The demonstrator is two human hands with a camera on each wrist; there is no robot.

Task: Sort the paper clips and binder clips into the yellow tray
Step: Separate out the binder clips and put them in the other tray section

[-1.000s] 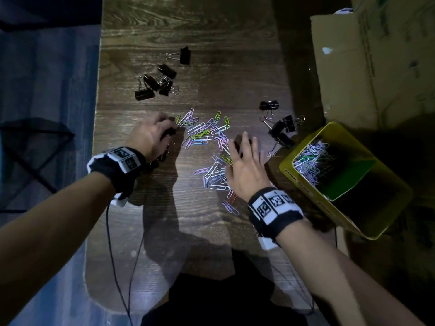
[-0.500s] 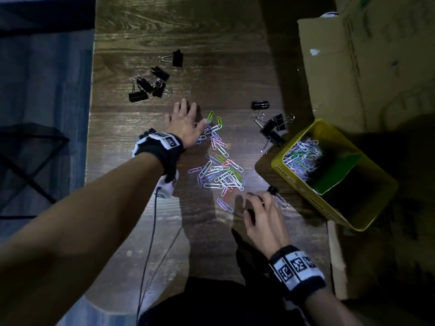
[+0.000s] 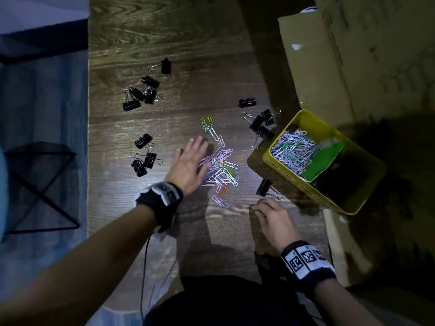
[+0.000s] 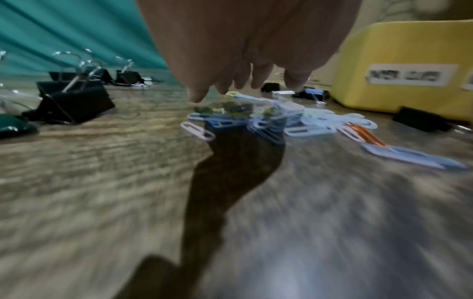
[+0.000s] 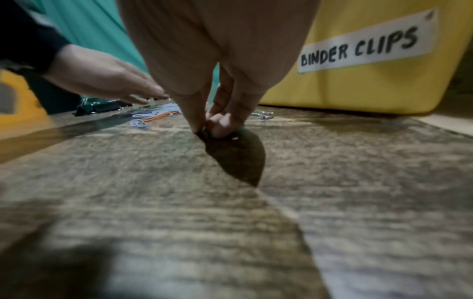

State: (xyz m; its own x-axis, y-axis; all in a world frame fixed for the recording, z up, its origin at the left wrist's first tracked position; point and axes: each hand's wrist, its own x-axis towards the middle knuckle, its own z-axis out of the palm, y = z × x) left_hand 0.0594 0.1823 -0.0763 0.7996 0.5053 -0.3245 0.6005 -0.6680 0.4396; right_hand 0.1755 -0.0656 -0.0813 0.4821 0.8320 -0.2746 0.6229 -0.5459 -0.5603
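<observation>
Coloured paper clips (image 3: 221, 170) lie heaped mid-table. My left hand (image 3: 190, 161) lies flat against the heap's left side, fingers straight; the left wrist view shows its fingertips (image 4: 197, 97) over the paper clips (image 4: 256, 119). The yellow tray (image 3: 282, 170) stands to the right with paper clips in its far compartment; its label reads BINDER CLIPS (image 5: 366, 46). My right hand (image 3: 270, 212) sits near the front edge with curled fingers. Its fingertips (image 5: 194, 121) pinch something small and dark on the wood. A black binder clip (image 3: 264, 187) lies just beyond them.
Black binder clips lie in groups at far left (image 3: 143, 92), mid left (image 3: 143, 158) and beside the tray (image 3: 259, 123), with one alone (image 3: 166, 66). A cardboard box (image 3: 353, 55) stands behind the tray. The table's left edge (image 3: 89, 161) drops to the floor.
My left hand has slid nearer and to the right, bunching the paper clips into a tighter heap. My right hand pulled back to the front and curled its fingers.
</observation>
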